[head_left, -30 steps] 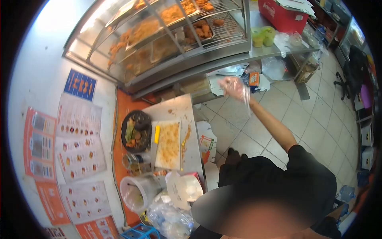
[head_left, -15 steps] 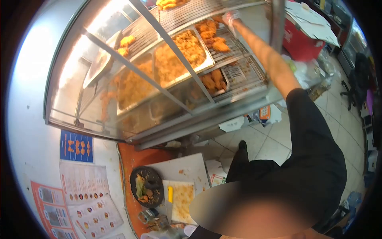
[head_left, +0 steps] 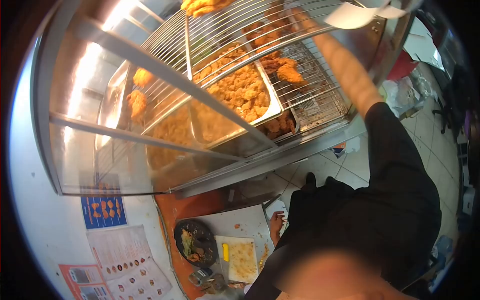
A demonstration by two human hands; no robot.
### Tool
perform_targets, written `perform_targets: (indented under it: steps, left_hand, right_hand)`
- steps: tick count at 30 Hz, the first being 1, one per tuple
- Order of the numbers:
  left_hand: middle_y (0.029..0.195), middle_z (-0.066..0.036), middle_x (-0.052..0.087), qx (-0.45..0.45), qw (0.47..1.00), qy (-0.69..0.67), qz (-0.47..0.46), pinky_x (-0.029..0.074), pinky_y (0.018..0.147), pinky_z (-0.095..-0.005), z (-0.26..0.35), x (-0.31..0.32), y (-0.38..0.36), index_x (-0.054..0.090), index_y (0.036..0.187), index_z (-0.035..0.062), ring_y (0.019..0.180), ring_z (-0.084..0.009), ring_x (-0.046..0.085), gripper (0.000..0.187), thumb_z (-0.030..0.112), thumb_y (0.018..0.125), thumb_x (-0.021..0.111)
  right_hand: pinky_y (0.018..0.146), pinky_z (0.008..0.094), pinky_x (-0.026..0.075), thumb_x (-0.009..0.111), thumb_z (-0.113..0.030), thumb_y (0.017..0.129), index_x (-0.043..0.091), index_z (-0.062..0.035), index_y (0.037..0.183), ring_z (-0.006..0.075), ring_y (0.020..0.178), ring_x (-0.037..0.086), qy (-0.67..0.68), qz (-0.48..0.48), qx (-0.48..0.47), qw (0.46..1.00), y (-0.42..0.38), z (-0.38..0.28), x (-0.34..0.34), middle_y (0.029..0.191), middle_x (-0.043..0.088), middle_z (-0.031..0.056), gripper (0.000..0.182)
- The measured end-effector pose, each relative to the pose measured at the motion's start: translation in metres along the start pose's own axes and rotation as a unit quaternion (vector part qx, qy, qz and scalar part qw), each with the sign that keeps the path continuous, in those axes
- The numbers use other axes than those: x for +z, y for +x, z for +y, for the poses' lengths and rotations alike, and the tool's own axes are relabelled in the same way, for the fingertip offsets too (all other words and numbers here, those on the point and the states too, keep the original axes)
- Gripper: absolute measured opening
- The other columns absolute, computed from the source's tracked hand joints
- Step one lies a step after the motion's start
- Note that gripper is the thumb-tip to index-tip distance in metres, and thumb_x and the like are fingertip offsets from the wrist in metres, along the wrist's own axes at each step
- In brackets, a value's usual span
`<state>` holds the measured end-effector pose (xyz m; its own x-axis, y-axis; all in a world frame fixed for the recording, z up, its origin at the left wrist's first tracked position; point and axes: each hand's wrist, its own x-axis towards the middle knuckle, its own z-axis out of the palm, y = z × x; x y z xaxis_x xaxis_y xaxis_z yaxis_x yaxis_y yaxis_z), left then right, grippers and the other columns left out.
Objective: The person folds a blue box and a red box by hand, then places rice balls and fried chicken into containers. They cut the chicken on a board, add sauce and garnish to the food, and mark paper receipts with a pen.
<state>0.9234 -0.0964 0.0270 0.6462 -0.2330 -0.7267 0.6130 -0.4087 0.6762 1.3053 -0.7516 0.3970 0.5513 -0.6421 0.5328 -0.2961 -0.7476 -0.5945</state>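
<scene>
Upper centre of the frame, the right hand [head_left: 297, 15] is inside the heated display cabinet [head_left: 225, 176], seen behind the bars of the upper wire rack [head_left: 188, 50]. It is blurred, so I cannot tell how far its fingers are open or whether they grip anything. Nearest to it are fried chicken pieces [head_left: 289, 72], which run down from the hand on a lower rack, right of centre at the top. Just left of them, a metal tray [head_left: 274, 111] holds a heap of smaller fried pieces [head_left: 239, 97].

Low in the centre, the left hand [head_left: 276, 221] is beside the right edge of the bench [head_left: 252, 219], its fingers loosely bent with gaps between them; something thin and pale shows at the fingertips, and I cannot tell whether it is held. Lower left of that hand are a cutting board [head_left: 243, 260] bearing a yellow handle [head_left: 225, 252] and a dark bowl [head_left: 210, 232] with food scraps
</scene>
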Motion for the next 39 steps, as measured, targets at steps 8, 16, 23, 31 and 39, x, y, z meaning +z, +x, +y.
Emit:
perform_targets:
  steps: [8,16,23,31,39]
  left_hand:
    - [0.086,-0.004,0.058,0.359,0.930,0.065,-0.051,0.045,0.065,-0.0254,0.288,0.023,-0.079,0.059,0.104,0.0036,0.070,-0.0126,0.053,0.018,0.017,0.093,0.054]
    - [0.083,-0.016,0.054,0.740,0.670,-0.056,-0.037,0.049,0.071,-0.0352,0.495,0.094,-0.213,0.050,0.104,-0.0005,0.076,-0.0228,0.054,0.017,0.014,0.094,0.049]
    - [0.125,-0.031,0.048,0.901,0.428,0.072,0.013,0.041,0.095,-0.0477,0.601,0.134,-0.273,0.044,0.123,0.0020,0.111,-0.0368,0.053,0.043,0.034,0.095,0.049]
    - [0.144,-0.024,0.036,0.858,0.454,0.169,-0.169,0.034,0.105,-0.0469,0.678,0.161,-0.264,0.031,0.143,0.0017,0.131,-0.0394,0.038,0.079,0.053,0.089,0.056]
    - [0.144,-0.024,0.036,0.874,0.485,-0.039,0.004,0.027,0.111,-0.0478,0.658,0.175,-0.235,0.054,0.127,0.0000,0.134,-0.0333,0.035,0.078,0.062,0.080,0.063]
  right_hand:
    - [0.088,0.0333,0.053,0.054,-0.027,0.095,0.042,-0.0086,0.134,0.0209,0.105,0.059,0.388,0.095,-0.131,0.907,-0.074,-0.038,-0.065,0.114,0.057,0.0102,0.045]
    - [0.092,0.0340,0.053,0.059,-0.011,0.092,0.034,-0.0146,0.141,0.0214,0.108,0.058,0.521,0.031,-0.192,0.831,-0.249,-0.086,-0.193,0.118,0.055,0.0131,0.055]
    - [0.060,0.0415,0.052,0.060,-0.047,0.089,0.054,-0.0030,0.116,0.0273,0.067,0.062,0.790,-0.097,0.289,0.533,-0.275,-0.082,-0.221,0.085,0.059,0.0113,0.052]
    - [0.058,0.0401,0.053,0.056,-0.047,0.092,0.053,-0.0031,0.116,0.0264,0.064,0.062,0.792,-0.095,0.260,0.545,-0.280,-0.049,-0.225,0.096,0.060,0.0101,0.050]
    - [0.074,0.0341,0.055,0.057,-0.034,0.095,0.043,-0.0181,0.129,0.0214,0.088,0.061,0.897,-0.172,0.189,0.361,-0.284,-0.019,-0.243,0.118,0.055,0.0093,0.040]
